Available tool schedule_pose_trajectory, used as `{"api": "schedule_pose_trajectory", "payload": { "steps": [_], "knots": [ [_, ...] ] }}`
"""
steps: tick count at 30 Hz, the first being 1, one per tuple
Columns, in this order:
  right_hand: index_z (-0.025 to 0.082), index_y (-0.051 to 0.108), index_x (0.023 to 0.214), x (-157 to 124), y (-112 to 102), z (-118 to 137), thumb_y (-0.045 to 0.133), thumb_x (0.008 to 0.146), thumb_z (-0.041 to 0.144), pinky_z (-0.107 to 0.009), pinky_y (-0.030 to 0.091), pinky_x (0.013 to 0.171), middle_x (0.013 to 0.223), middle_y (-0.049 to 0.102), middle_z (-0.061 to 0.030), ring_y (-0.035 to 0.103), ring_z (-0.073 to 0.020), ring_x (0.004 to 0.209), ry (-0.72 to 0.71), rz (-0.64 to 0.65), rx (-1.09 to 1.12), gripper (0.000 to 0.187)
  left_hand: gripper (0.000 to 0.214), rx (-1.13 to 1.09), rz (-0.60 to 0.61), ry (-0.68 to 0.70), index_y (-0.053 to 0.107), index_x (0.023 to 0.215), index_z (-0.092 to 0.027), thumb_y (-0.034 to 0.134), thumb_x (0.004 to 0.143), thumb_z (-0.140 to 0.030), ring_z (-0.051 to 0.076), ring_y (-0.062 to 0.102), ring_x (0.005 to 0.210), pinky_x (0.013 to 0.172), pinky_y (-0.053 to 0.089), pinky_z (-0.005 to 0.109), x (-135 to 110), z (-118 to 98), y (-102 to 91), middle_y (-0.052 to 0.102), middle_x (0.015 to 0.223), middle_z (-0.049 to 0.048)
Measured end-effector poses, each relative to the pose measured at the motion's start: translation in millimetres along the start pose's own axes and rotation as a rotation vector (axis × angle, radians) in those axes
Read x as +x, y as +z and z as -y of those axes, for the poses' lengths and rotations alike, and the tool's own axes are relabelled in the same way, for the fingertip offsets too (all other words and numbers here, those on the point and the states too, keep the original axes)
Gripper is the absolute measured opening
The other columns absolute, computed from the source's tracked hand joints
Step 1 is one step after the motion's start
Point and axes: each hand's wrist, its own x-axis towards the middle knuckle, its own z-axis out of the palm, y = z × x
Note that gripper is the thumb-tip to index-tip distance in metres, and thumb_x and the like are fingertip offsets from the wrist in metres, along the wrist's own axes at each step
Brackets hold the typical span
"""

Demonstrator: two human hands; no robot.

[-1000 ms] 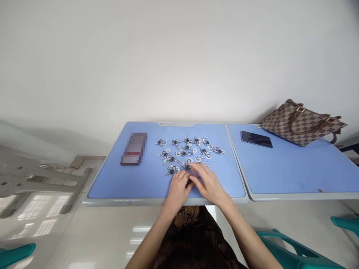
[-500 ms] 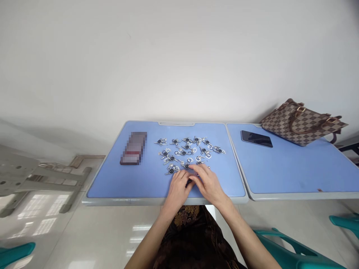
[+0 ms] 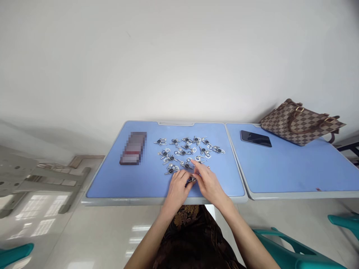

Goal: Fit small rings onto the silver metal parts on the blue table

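Observation:
Several small silver metal pieces with black round centres [image 3: 187, 152] lie scattered over the middle of a blue table [image 3: 112, 179]. My left hand [image 3: 177, 188] and my right hand [image 3: 209, 185] meet at the near edge of that scatter. Both pinch one small dark and silver piece [image 3: 191, 181] between their fingertips. My right index finger points toward the pile. What the piece looks like in detail is too small to tell.
A blurred dark rectangular object [image 3: 134, 148] lies on the left of the table. A second blue table [image 3: 294, 168] adjoins on the right, with a black phone [image 3: 255, 138] and a checkered brown handbag [image 3: 301, 121]. Teal chairs [image 3: 291, 252] stand at the lower right.
My hands have drawn slightly closer together around the small piece; my right fingers have curled in from their earlier stretched pose. The scattered pieces have not moved.

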Motion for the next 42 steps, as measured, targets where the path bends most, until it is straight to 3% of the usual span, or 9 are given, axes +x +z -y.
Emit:
{"api": "schedule_pose_trajectory", "payload": {
  "steps": [5, 9, 12, 18, 25, 28, 33, 36, 42],
  "knots": [
    [0.023, 0.018, 0.151, 1.5, -5.3, 4.8, 0.035, 0.098, 0.014, -0.038, 0.052, 0.087, 0.101, 0.061, -0.0065, 0.060, -0.0189, 0.091, 0.038, 0.067, 0.075, 0.057, 0.006, 0.014, -0.006, 0.002, 0.056, 0.086, -0.020, 0.055, 0.087, -0.014, 0.020, 0.055, 0.086, 0.080, 0.042, 0.035, 0.1, 0.9, 0.7, 0.061, 0.090, 0.0025],
    [0.023, 0.032, 0.145, 0.5, 1.2, 1.9, 0.044, 0.098, 0.024, -0.042, 0.052, 0.082, 0.100, 0.063, -0.0088, 0.060, -0.0237, 0.091, -0.007, -0.021, -0.120, 0.049, 0.006, -0.013, -0.009, 0.006, 0.057, 0.091, -0.021, 0.054, 0.088, -0.016, 0.020, 0.055, 0.088, 0.081, 0.043, 0.036, -0.3, 1.1, 0.9, 0.061, 0.092, 0.0033],
    [0.022, 0.038, 0.140, -0.1, 4.5, -0.9, 0.037, 0.099, 0.020, -0.041, 0.052, 0.079, 0.099, 0.063, -0.0096, 0.060, -0.0236, 0.090, -0.003, -0.037, -0.150, 0.041, 0.006, -0.011, 0.002, -0.002, 0.057, 0.088, -0.021, 0.055, 0.087, -0.016, 0.021, 0.055, 0.088, 0.081, 0.043, 0.036, 0.0, 0.1, -0.4, 0.061, 0.091, 0.0032],
    [0.018, 0.020, 0.148, 0.7, 0.9, 1.9, 0.030, 0.097, 0.014, -0.041, 0.053, 0.080, 0.103, 0.059, -0.0105, 0.060, -0.0212, 0.086, 0.008, 0.014, -0.049, 0.052, 0.010, -0.018, 0.005, 0.002, 0.058, 0.092, -0.021, 0.054, 0.087, -0.013, 0.020, 0.055, 0.089, 0.082, 0.042, 0.036, 0.4, -0.2, -0.9, 0.061, 0.093, 0.0030],
    [0.022, 0.025, 0.148, 0.6, 7.1, -0.6, 0.032, 0.099, 0.019, -0.040, 0.053, 0.073, 0.100, 0.059, -0.0119, 0.058, -0.0242, 0.087, -0.021, -0.049, -0.188, 0.050, 0.007, -0.005, -0.008, 0.002, 0.057, 0.086, -0.021, 0.056, 0.086, -0.013, 0.020, 0.055, 0.087, 0.080, 0.043, 0.035, 0.0, -0.2, -0.5, 0.061, 0.090, 0.0027],
    [0.019, 0.020, 0.149, -0.1, 12.1, -4.0, 0.036, 0.097, 0.016, -0.039, 0.054, 0.074, 0.098, 0.063, -0.0103, 0.061, -0.0229, 0.084, 0.013, -0.114, -0.102, 0.054, 0.007, 0.000, -0.008, 0.005, 0.057, 0.085, -0.021, 0.056, 0.086, -0.015, 0.020, 0.055, 0.087, 0.079, 0.043, 0.035, 0.0, -0.4, -0.9, 0.061, 0.091, 0.0029],
    [0.020, 0.043, 0.124, -1.7, 15.7, -9.2, 0.051, 0.094, 0.024, -0.036, 0.054, 0.076, 0.089, 0.065, -0.0055, 0.063, -0.0193, 0.078, 0.039, -0.256, 0.095, 0.031, 0.004, -0.006, -0.004, 0.000, 0.058, 0.088, -0.021, 0.056, 0.088, -0.018, 0.021, 0.055, 0.088, 0.080, 0.043, 0.036, 0.2, -0.4, -0.9, 0.061, 0.091, 0.0033],
    [0.023, 0.053, 0.112, -2.0, 10.6, -6.7, 0.050, 0.095, 0.022, -0.036, 0.052, 0.080, 0.093, 0.066, -0.0055, 0.063, -0.0191, 0.086, 0.022, -0.240, 0.153, 0.017, 0.003, -0.017, -0.003, 0.004, 0.058, 0.090, -0.022, 0.057, 0.088, -0.019, 0.021, 0.055, 0.088, 0.080, 0.043, 0.035, 0.7, -0.8, -1.3, 0.061, 0.091, 0.0032],
    [0.026, 0.051, 0.132, -3.7, 5.0, -1.8, 0.040, 0.099, 0.018, -0.035, 0.049, 0.091, 0.105, 0.066, -0.0054, 0.061, -0.0175, 0.100, 0.017, -0.155, 0.228, 0.036, 0.008, -0.005, -0.011, 0.009, 0.059, 0.096, -0.022, 0.059, 0.088, -0.019, 0.021, 0.055, 0.089, 0.081, 0.042, 0.035, 0.2, 0.8, 0.5, 0.061, 0.092, 0.0025]
  ]
}}
